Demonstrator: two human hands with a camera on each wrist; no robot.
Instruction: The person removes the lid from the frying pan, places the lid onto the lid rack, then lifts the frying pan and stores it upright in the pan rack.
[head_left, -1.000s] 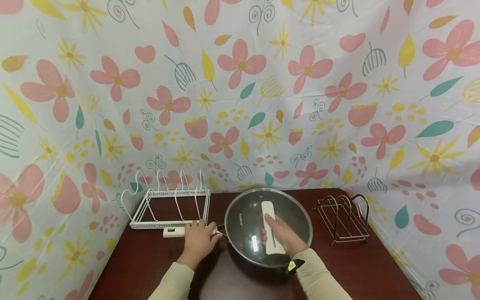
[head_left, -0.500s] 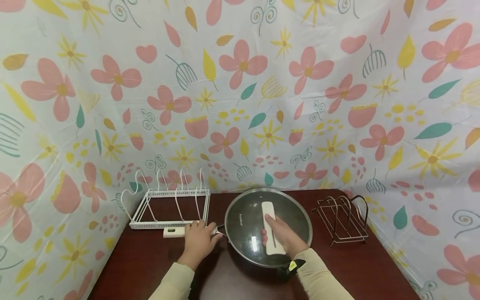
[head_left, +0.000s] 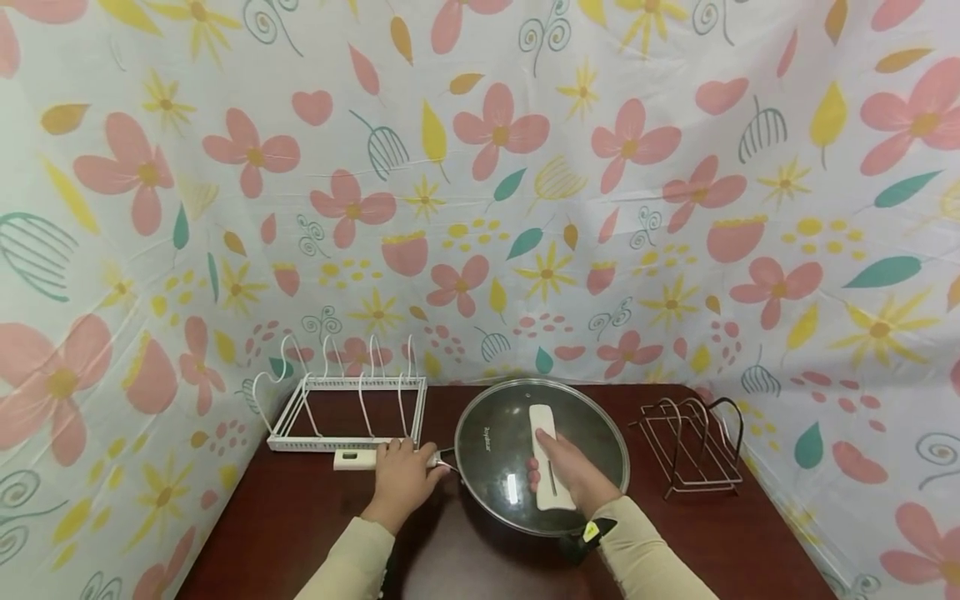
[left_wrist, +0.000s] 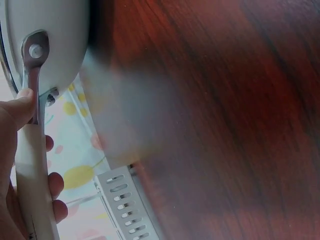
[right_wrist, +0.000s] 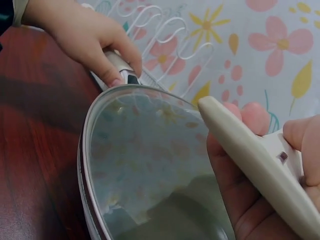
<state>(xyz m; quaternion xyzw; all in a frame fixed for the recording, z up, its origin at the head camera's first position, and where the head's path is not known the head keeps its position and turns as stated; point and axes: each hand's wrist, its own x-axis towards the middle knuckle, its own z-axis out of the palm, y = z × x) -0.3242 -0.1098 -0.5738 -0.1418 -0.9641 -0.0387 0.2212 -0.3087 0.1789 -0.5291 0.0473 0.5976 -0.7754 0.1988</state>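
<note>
A pan [left_wrist: 60, 30] with a pale outer wall stands in the middle of the table, covered by a glass lid [head_left: 495, 492] with a metal rim. My left hand [head_left: 401, 479] grips the pan's cream handle [left_wrist: 32, 170], its thumb on the metal bracket near the pan wall. On top of the lid, my right hand [head_left: 566, 468] holds the long cream lid handle [right_wrist: 255, 160], fingers curled beneath it. The lid sits on the pan's rim, and the inside of the pan shows only dimly through the glass.
Behind the pan handle stands a white wire rack [head_left: 348, 443] with upright loops, close to my left hand. A smaller dark metal rack [head_left: 705, 483] is at the right. A flowered cloth [head_left: 480, 250] hangs behind the brown table [head_left: 300, 517].
The head view has shifted slightly, so everything sits a little further right in it. Both hands keep their holds, and the pan and lid stay together.
</note>
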